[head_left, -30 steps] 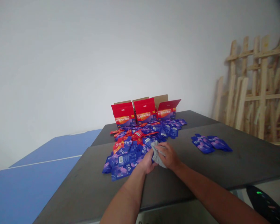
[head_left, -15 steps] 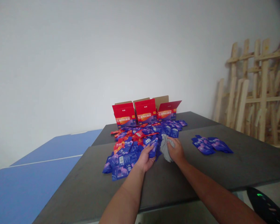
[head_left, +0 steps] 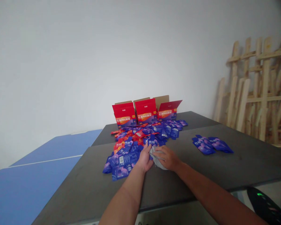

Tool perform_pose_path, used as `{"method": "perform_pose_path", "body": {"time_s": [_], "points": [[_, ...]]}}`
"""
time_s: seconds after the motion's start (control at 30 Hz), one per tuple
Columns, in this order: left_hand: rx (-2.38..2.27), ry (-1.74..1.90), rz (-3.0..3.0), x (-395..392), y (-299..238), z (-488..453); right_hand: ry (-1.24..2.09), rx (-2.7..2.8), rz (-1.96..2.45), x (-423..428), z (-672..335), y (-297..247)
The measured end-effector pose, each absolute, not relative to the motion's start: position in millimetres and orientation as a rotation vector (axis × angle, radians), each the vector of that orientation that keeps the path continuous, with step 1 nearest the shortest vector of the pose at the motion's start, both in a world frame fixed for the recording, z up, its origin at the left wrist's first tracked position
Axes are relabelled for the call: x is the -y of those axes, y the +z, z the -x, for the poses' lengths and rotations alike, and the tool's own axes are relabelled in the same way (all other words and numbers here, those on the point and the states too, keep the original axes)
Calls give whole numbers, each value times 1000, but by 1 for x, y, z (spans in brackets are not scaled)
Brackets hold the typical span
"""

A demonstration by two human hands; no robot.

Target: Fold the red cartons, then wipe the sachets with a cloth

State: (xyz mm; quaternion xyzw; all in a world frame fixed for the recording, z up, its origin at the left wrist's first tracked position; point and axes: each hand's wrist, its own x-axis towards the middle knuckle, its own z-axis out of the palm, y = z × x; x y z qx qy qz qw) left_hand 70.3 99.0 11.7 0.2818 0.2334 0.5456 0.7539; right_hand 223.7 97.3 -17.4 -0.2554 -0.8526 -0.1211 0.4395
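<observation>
I can read 纯耕 on a blue sachet (head_left: 151, 142) near the centre of the frame. The red cartons (head_left: 145, 107) behind it carry 红黑枸杞原浆 across their fronts, with 40 at lower left.

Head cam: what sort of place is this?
Probably a bare packing or storage room: open red printed cartons behind a heap of blue and red sachets on a dark table, with rough wooden slat frames leaning against the wall.

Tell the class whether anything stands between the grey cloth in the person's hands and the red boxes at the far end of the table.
Yes: a loose heap of blue and red sachets lies on the table between the grey cloth and the red boxes, reaching the left hand.
</observation>
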Motion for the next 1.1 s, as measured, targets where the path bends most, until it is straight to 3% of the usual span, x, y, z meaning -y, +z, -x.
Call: {"method": "perform_pose_path", "body": {"time_s": [0.63,0.77,1.1], "points": [[-632,902,-629,-92,11,-69,-167,1572,1157,-122,-254,-19],[-541,930,-466,-95,14,-65,-171,1558,1040,-114,-252,-12],[-500,862,-443,-97,15,-66,-166,2121,596,-77,-208,-9]]}}
